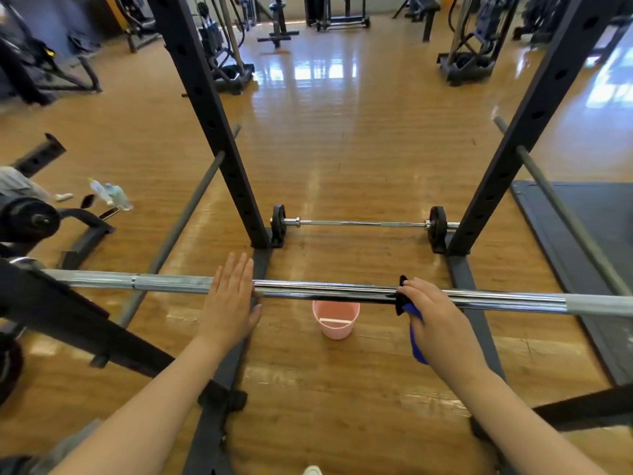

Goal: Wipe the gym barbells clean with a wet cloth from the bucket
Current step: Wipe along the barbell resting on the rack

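Observation:
A chrome barbell (325, 290) runs across the view at waist height, resting on the rack. My left hand (231, 299) lies flat on the bar left of centre, fingers straight. My right hand (435, 317) grips a dark blue cloth (416, 341) wrapped round the bar right of centre; the cloth's tail hangs down below my palm. A pink bucket (336, 320) stands on the wooden floor under the bar, between my hands. A second, shorter barbell (363, 223) with small black plates lies on the floor farther ahead.
Two black rack uprights (219, 132) (527, 132) rise ahead, with grey safety bars (185, 221) sloping on each side. A dark floor mat (603, 234) lies at right. Water bottles (109, 193) and a bench base sit at left. More gym machines stand at the back.

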`<act>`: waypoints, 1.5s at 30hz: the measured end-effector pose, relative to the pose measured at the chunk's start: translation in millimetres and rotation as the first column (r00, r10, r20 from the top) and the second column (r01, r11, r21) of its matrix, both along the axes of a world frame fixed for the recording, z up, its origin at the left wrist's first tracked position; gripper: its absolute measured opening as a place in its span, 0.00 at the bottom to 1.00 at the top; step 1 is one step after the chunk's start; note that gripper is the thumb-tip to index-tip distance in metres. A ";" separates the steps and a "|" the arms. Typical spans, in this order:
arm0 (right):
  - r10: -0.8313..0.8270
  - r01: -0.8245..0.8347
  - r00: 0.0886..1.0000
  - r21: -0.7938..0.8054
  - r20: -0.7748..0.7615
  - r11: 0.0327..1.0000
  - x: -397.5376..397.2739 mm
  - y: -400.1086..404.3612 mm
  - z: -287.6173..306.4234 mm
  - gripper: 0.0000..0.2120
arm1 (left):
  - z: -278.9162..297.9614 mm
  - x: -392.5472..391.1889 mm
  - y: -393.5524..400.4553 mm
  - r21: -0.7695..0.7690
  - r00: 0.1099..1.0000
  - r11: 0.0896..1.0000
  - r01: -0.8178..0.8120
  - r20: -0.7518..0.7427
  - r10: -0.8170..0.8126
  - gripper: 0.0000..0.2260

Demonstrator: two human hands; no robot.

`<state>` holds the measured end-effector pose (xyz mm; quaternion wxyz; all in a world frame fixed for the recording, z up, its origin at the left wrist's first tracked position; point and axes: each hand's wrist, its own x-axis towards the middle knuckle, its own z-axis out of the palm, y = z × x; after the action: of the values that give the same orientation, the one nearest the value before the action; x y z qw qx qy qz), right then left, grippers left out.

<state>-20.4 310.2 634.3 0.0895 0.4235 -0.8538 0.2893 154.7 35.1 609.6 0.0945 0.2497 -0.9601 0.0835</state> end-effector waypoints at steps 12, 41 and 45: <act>-0.222 0.222 0.975 -0.024 -0.009 0.975 -66.2 63.7 -16.8 0.20 | -4.6 -11.3 -10.1 -0.004 0.999 1.000 0.001 -0.036 -0.001 0.36; -0.218 0.199 0.958 -0.114 -0.184 0.973 -87.8 102.8 -55.6 0.21 | 14.3 -7.2 -44.0 0.012 0.987 1.000 -0.012 0.163 0.010 0.30; -0.250 0.233 0.950 -0.108 -0.190 0.967 -90.6 101.0 -61.2 0.22 | 18.7 -11.6 -46.5 0.081 0.972 0.997 0.014 0.233 -0.033 0.26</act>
<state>-111.0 411.2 573.1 0.2280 0.3390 -0.8727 0.2673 143.1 -11.4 628.4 -0.0285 0.2303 -0.9700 0.0732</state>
